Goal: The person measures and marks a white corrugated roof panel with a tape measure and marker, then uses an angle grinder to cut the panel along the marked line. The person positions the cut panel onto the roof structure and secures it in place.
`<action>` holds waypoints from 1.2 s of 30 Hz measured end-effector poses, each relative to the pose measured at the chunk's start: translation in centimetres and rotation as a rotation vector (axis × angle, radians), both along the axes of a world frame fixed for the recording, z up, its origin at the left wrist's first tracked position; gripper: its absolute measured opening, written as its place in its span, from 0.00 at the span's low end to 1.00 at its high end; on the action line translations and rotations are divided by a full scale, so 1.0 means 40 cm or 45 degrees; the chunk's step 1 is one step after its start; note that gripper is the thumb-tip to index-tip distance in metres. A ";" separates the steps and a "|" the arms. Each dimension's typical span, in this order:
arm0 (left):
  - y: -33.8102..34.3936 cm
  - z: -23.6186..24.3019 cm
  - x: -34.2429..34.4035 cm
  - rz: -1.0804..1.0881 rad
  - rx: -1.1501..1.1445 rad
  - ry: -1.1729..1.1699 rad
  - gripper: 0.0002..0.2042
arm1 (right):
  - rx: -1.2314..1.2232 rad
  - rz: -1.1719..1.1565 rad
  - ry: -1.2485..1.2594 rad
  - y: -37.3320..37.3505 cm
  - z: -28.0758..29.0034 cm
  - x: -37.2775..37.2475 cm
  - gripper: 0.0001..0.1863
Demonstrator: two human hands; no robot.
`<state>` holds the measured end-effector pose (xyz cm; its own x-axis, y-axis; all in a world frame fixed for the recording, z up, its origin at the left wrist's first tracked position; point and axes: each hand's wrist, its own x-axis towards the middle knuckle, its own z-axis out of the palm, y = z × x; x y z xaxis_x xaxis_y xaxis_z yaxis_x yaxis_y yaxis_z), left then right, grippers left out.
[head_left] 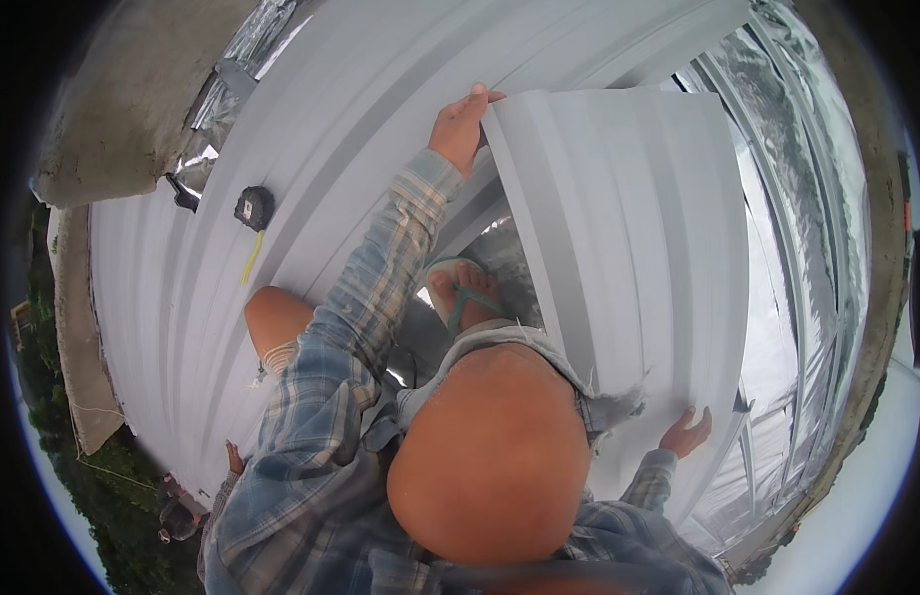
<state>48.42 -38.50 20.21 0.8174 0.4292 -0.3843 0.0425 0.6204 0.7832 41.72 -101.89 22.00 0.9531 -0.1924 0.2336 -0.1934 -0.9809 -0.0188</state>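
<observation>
A loose light-grey ribbed metal roofing sheet (629,218) lies in front of me and to my right. At its far left corner, my left hand (460,129) grips the edge, thumb on top and the other fingers mostly hidden. My right hand (685,433) rests near the sheet's right side close to me, fingers apart, holding nothing. Left of my left arm, a dark tape measure (254,208) sits on the long roofing sheets (381,89), a short yellow blade sticking out. My sandalled foot (468,293) stands in the gap beside the loose sheet.
Silver foil insulation (777,327) over metal framing shows at right, bordered by a concrete wall edge (881,248). Another concrete block (123,109) stands at far left. A co-worker (182,516) is at lower left, one hand (235,457) near the sheets. Trees lie beyond the roof edge.
</observation>
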 end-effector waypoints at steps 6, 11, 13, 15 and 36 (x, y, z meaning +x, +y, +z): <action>-0.025 -0.035 0.007 0.044 -0.164 -0.102 0.18 | 0.089 0.122 -0.005 0.075 0.005 0.225 0.26; -0.014 -0.045 -0.068 0.137 -0.222 -0.172 0.17 | 0.017 -0.127 0.096 -0.118 -0.065 0.425 0.37; -0.037 -0.045 -0.054 0.143 -0.133 -0.151 0.17 | 0.351 -0.244 0.428 -0.205 -0.072 0.456 0.42; -0.044 -0.046 -0.041 0.142 -0.089 -0.111 0.15 | 0.247 -0.360 0.243 -0.273 -0.116 0.448 0.39; -0.036 -0.122 -0.216 0.545 -0.433 0.343 0.25 | 0.113 0.274 -0.042 -0.197 0.254 0.651 0.39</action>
